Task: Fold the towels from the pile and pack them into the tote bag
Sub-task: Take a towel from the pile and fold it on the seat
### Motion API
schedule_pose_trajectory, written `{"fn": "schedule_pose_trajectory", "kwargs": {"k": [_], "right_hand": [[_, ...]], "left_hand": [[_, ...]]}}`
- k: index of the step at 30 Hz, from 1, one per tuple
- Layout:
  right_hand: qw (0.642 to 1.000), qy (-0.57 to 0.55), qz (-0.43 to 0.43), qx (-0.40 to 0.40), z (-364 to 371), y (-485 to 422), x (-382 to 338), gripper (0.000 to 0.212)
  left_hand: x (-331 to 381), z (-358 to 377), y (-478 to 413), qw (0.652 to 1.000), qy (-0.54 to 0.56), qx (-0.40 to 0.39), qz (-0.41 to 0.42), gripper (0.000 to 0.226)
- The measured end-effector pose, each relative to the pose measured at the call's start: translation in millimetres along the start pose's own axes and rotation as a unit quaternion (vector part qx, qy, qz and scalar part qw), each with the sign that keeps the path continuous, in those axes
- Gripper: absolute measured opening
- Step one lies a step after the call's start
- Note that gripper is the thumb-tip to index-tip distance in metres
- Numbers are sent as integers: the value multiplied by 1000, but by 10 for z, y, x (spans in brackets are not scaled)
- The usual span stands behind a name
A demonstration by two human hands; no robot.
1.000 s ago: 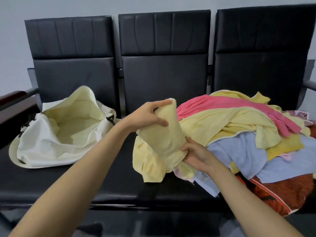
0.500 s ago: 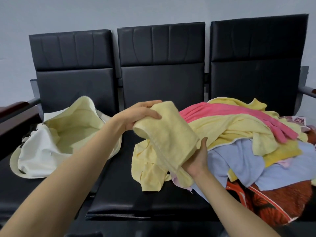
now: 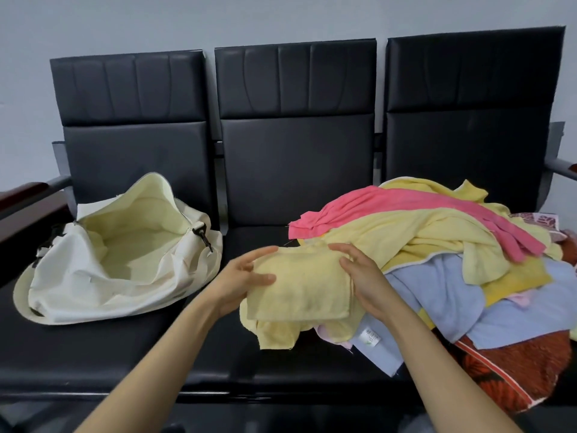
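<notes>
Both bare forearms extend from the lower edge of the view and converge toward the centre, with the wrists roughly level. The left hand (image 3: 246,276) grips the left edge of a folded yellow towel (image 3: 299,289), with the thumb laid across the top and the fingers curled round the far side. The right hand (image 3: 365,276) holds the opposite edge, palm turned inward, fingers bent over the far right corner.

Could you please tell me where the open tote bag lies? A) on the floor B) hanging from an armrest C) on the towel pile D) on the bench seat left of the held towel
D: the tote bag lies open on the left seat, left of the folded yellow towel that the left hand and right hand grip.
</notes>
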State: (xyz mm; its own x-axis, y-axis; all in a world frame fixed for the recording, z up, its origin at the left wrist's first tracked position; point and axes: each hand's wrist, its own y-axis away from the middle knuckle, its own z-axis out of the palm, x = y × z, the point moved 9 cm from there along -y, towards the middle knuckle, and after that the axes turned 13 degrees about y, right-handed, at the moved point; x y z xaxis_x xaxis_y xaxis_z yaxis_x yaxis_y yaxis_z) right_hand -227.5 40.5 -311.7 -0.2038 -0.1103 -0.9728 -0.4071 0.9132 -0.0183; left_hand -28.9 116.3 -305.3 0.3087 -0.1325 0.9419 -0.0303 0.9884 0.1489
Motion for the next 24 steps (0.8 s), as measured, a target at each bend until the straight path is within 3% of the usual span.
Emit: {"fn": "schedule_pose_trajectory", "kwargs": {"k": [2, 6, 11, 17, 21, 24], "right_hand": [[998, 15, 8, -55, 70, 41, 5, 32], [981, 123, -10, -149, 218, 149, -8, 79], [978, 171, -61, -103, 231, 119, -90, 78], [980, 165, -110, 21, 67, 121, -306, 58], [981, 170, -96, -16, 128, 102, -288, 65], [963, 250, -88, -40, 166, 116, -252, 74]], "left_hand": [[-111, -54, 43, 999, 4, 18, 28, 67], [-92, -90, 119, 995, 26, 27, 93, 75], [32, -84, 164, 994, -6, 6, 110, 66], [208, -223, 244, 949, -184, 124, 225, 57], [284, -200, 326, 926, -238, 138, 259, 62], [299, -146, 377, 894, -325, 152, 268, 59]]}}
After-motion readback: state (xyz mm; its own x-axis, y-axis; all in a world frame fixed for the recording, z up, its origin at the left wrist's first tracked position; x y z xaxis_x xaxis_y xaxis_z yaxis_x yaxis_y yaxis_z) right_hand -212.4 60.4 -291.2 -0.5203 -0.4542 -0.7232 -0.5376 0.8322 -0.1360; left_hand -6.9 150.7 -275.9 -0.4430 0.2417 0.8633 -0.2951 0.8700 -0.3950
